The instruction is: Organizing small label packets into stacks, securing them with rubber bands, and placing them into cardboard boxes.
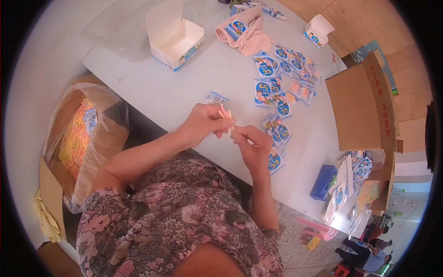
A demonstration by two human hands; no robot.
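My left hand [208,123] is closed around a few thin pink and yellow sticks [224,112], whose upper ends stick out past the thumb. Close against it, my right hand [254,144] has thumb and forefinger pinched together at the lower end of the sticks; what lies between those fingertips is too small to make out. Just behind the left hand lies a small blue-and-white packet [218,98], partly hidden by that hand. To the right of both hands, many similar packets [282,104] are spread over the white table [180,99].
An open white carton [177,44] stands at the back left, and a pink towel [249,34] lies behind the packets. At left, a plastic-lined box [108,143] holds orange and yellow strands [74,147]. A cardboard box [357,108] and blue tape dispenser [323,182] are at right.
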